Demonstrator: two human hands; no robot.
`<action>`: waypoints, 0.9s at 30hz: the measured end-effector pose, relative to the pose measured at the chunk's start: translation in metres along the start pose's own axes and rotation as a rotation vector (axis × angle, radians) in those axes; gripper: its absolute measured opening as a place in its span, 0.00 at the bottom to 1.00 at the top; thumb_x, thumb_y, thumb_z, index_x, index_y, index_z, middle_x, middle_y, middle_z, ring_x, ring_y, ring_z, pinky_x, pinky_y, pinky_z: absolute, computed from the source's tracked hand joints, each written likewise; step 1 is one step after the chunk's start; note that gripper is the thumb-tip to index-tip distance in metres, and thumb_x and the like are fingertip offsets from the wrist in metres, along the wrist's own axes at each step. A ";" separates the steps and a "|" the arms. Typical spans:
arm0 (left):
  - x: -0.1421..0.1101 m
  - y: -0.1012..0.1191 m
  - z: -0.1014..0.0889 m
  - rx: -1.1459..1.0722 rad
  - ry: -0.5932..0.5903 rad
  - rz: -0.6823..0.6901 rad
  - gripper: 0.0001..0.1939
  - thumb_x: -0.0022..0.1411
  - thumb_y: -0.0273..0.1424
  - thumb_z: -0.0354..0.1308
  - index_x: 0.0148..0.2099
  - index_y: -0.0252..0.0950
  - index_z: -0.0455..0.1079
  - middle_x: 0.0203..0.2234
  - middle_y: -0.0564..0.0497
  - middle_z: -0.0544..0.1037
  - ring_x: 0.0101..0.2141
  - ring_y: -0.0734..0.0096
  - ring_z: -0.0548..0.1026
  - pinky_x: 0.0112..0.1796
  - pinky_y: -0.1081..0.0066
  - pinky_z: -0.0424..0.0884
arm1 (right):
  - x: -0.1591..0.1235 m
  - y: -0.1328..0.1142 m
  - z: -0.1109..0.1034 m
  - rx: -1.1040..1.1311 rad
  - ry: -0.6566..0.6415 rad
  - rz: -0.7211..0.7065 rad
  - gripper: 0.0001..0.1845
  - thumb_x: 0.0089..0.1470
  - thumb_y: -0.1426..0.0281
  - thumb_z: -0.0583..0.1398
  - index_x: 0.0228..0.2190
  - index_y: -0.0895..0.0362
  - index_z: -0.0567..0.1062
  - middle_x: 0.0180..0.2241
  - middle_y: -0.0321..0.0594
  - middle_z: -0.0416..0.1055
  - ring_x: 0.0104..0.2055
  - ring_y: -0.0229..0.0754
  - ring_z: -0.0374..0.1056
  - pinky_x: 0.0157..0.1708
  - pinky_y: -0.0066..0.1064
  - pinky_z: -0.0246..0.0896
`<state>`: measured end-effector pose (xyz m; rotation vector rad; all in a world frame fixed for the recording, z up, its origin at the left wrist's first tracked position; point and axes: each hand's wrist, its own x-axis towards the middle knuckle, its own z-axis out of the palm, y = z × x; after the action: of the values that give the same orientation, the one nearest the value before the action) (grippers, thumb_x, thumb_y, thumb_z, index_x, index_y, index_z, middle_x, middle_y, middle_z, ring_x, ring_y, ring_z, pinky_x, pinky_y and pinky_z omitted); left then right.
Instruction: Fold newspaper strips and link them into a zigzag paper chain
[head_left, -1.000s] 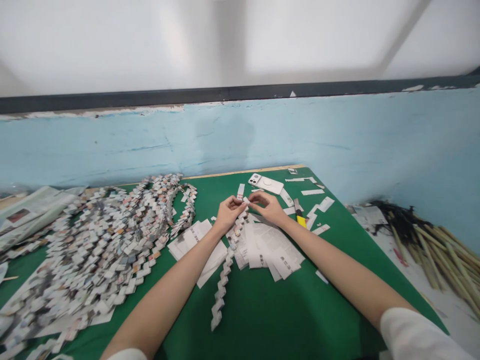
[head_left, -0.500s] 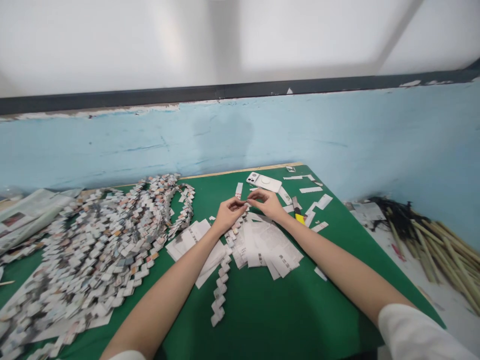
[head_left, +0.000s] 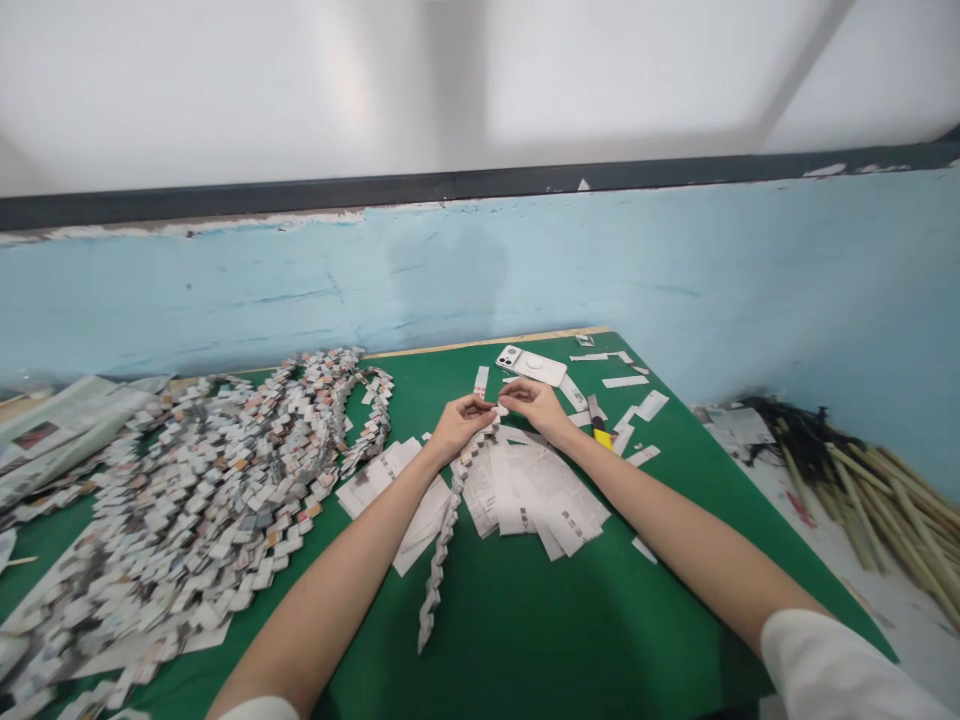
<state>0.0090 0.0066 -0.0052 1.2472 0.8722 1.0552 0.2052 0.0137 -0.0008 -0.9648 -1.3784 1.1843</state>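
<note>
A zigzag chain of folded paper [head_left: 442, 545] trails toward me over the green table from between my hands. My left hand [head_left: 463, 424] is closed on its far end, thumb and fingers pinched. Right beside it, my right hand [head_left: 534, 406] has its thumb and fingertips drawn together at the same end of the chain; a small bit of white paper shows there, partly hidden by the fingers. Cut paper sheets [head_left: 551, 490] lie fanned out beneath my hands, and more paper pieces [head_left: 394, 470] lie under my left forearm.
A large heap of folded-paper chains [head_left: 225, 480] covers the left side of the table [head_left: 540, 620]. Behind my right hand lies a white phone [head_left: 532, 366]. A yellow utility knife [head_left: 600, 425] and paper strips [head_left: 624, 381] are to the right. Bamboo poles [head_left: 877, 490] lie beyond the right edge.
The hanging chain has turned from its flat zigzag face to its narrow edge. Both hands stay close together at its far end, and the view has shifted slightly.
</note>
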 end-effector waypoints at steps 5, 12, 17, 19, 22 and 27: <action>0.000 0.002 -0.007 -0.086 -0.082 -0.111 0.23 0.45 0.43 0.77 0.36 0.32 0.74 0.27 0.50 0.80 0.24 0.73 0.75 0.30 0.71 0.71 | 0.001 0.004 -0.004 0.133 -0.163 0.108 0.19 0.48 0.57 0.71 0.36 0.58 0.81 0.28 0.38 0.77 0.28 0.39 0.70 0.34 0.32 0.67; -0.002 0.008 -0.006 -0.100 -0.130 -0.119 0.25 0.46 0.43 0.76 0.36 0.34 0.70 0.26 0.50 0.80 0.23 0.73 0.75 0.29 0.72 0.70 | -0.001 0.004 0.000 0.242 -0.223 0.217 0.24 0.43 0.54 0.74 0.35 0.59 0.80 0.29 0.37 0.76 0.27 0.36 0.68 0.31 0.29 0.66; -0.003 0.011 -0.005 -0.087 -0.145 -0.130 0.24 0.46 0.43 0.76 0.35 0.33 0.72 0.25 0.51 0.80 0.23 0.74 0.74 0.29 0.73 0.69 | -0.001 0.001 -0.004 0.374 -0.291 0.329 0.24 0.41 0.56 0.76 0.34 0.60 0.80 0.26 0.36 0.73 0.26 0.36 0.67 0.31 0.30 0.65; -0.003 0.011 -0.006 -0.093 -0.166 -0.137 0.24 0.45 0.43 0.77 0.34 0.33 0.71 0.24 0.51 0.79 0.22 0.75 0.73 0.28 0.73 0.68 | -0.002 0.002 -0.004 0.399 -0.305 0.354 0.24 0.41 0.57 0.77 0.34 0.60 0.80 0.26 0.37 0.74 0.26 0.36 0.67 0.32 0.30 0.65; -0.002 0.011 -0.006 -0.114 -0.201 -0.148 0.24 0.44 0.42 0.78 0.33 0.33 0.70 0.23 0.51 0.79 0.21 0.75 0.73 0.28 0.73 0.68 | -0.002 0.006 -0.004 0.410 -0.288 0.368 0.25 0.38 0.57 0.78 0.33 0.60 0.80 0.27 0.37 0.75 0.26 0.36 0.67 0.31 0.29 0.65; -0.002 0.010 -0.007 -0.138 -0.232 -0.161 0.24 0.45 0.41 0.78 0.32 0.33 0.69 0.23 0.50 0.79 0.21 0.75 0.73 0.27 0.74 0.67 | 0.000 0.007 -0.002 0.395 -0.258 0.347 0.25 0.37 0.57 0.78 0.31 0.60 0.80 0.25 0.36 0.74 0.26 0.35 0.67 0.30 0.28 0.64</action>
<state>0.0004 0.0071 0.0035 1.1377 0.6971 0.8099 0.2069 0.0150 -0.0072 -0.8035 -1.1316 1.8169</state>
